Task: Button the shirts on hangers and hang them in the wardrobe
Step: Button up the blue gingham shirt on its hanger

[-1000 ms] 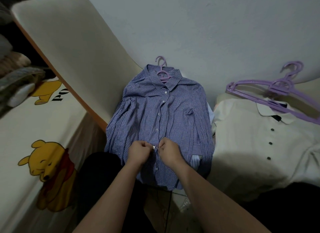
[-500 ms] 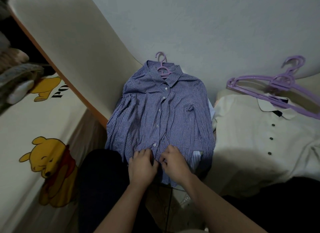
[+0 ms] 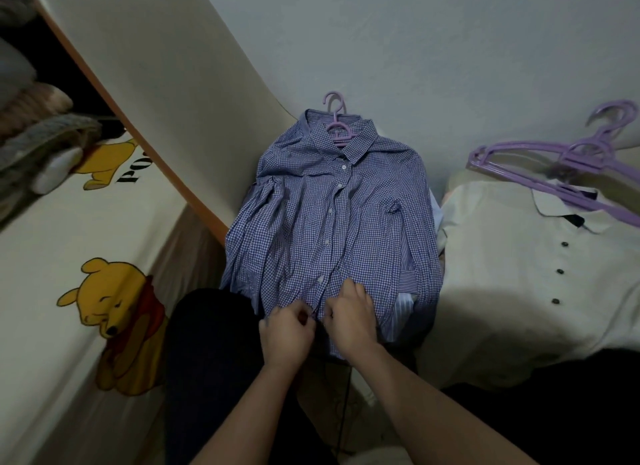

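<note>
both hands, left and right, pinch the checked shirt placket near its hem; button probably hidden between them.

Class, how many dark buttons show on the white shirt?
3, in a line down the white shirt's front: top button, middle button, bottom button. More may be hidden lower down.
</note>
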